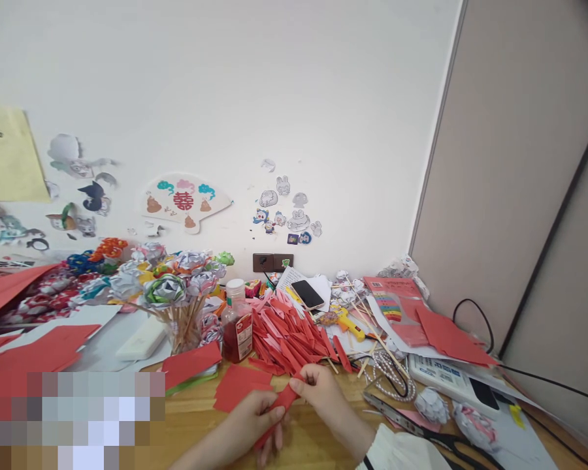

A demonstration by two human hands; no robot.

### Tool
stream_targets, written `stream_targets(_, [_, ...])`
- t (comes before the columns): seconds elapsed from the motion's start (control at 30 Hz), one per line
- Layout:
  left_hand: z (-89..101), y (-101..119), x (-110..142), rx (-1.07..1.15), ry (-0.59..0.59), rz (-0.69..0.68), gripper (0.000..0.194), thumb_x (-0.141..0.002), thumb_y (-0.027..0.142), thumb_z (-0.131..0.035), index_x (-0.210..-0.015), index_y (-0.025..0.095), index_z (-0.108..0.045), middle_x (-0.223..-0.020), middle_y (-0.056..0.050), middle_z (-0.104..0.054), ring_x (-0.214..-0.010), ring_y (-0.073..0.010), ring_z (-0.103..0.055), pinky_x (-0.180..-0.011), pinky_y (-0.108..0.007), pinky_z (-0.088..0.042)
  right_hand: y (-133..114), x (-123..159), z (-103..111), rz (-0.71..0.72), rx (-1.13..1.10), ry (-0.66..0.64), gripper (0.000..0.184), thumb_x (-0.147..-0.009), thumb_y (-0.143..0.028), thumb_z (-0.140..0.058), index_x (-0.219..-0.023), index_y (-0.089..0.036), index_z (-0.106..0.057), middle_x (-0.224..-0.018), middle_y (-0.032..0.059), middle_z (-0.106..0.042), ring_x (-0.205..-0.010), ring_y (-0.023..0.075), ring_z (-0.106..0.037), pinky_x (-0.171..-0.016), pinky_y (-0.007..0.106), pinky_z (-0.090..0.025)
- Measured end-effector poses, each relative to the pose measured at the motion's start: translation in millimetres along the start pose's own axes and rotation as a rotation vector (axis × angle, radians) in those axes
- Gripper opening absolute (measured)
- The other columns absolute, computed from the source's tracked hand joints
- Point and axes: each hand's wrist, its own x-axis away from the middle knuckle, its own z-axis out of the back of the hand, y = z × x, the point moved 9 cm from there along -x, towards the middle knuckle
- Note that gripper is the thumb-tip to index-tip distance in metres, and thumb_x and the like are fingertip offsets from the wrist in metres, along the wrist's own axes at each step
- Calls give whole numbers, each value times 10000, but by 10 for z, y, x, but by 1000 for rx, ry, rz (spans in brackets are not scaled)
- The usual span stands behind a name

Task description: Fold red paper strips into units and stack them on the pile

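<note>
Between my two hands is a narrow folded strip of red paper (285,399), held on a slant above the wooden table. My left hand (255,421) pinches its lower part, thumb on top, the other fingers partly hidden beneath. The upper end is gripped by the thumb and fingers of my right hand (319,390). Just behind my left hand lie flat red paper pieces (240,385) on the table. A big heap of folded red paper strips (289,333) rises beyond my hands.
Scissors (421,427) lie right of my right sleeve, near crumpled paper balls (432,405) and a bead string (389,375). Behind are a yellow glue gun (349,324), a phone (308,294) and a bottle of red liquid (237,326). Paper flowers on sticks (181,320) stand left.
</note>
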Motion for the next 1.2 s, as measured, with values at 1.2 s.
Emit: stream_targets(1.2, [141, -37, -73, 114, 21, -64, 445, -624, 571, -510, -714, 136, -488, -417, 27, -571, -269, -75, -461, -301, -164, -313, 127, 2, -101, -89, -210, -62, 388, -629, -502, -583, -578, -134, -472, -439, -45, -449, -369, 52, -364, -382, 178, -265])
